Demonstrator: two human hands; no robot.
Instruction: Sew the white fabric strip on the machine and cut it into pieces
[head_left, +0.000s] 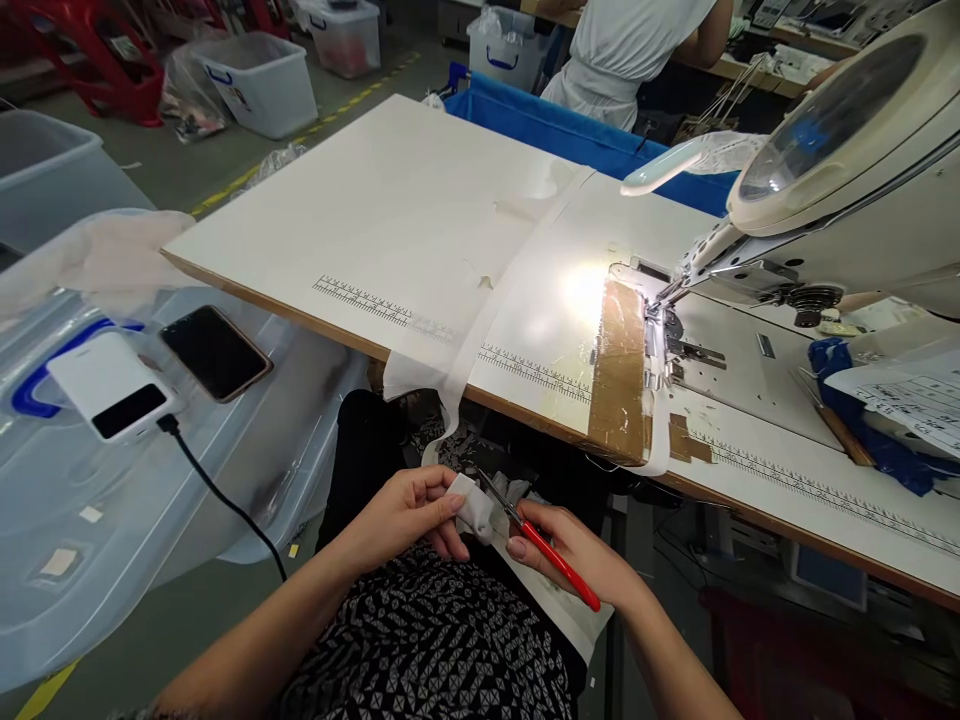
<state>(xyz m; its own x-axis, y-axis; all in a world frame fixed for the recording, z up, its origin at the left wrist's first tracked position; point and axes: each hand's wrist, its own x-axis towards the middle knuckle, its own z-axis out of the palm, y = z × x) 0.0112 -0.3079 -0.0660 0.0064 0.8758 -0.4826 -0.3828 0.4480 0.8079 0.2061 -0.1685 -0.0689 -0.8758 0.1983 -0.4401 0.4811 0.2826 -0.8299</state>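
Note:
Above my lap, my left hand (416, 515) pinches a piece of white fabric (474, 508) between thumb and fingers. My right hand (574, 550) is closed around a tool with red handles (559, 563), its metal tip pointing up and left beside the fabric. A white strip (450, 400) hangs over the front edge of the white table (360, 220) and reaches down behind my left hand. The sewing machine (847, 220) stands on the table at the right, its lamp lighting the needle area.
Brown tape (621, 360) covers the table by the needle. At the left, a phone (216, 352) and a white power bank (112, 388) with a black cable lie on a plastic bin lid (45, 500). A blue cloth trough (525, 115) runs behind the table; beyond it is a person (626, 50).

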